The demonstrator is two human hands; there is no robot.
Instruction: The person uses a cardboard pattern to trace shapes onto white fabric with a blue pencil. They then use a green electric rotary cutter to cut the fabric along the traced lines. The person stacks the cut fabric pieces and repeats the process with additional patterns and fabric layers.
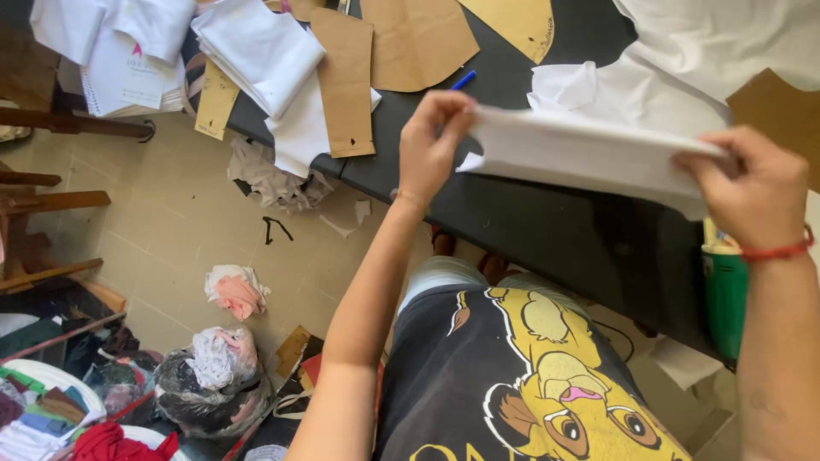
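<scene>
Head view, left hand and right hand pinching white fabric piece, black bag stuffed with scraps

Left hand, right hand pinch white fabric piece over black table.

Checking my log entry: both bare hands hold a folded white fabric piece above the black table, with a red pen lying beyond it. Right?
Nearly. The head view shows the left hand and right hand holding the folded white fabric piece above the black table, but the pen is blue.
</scene>
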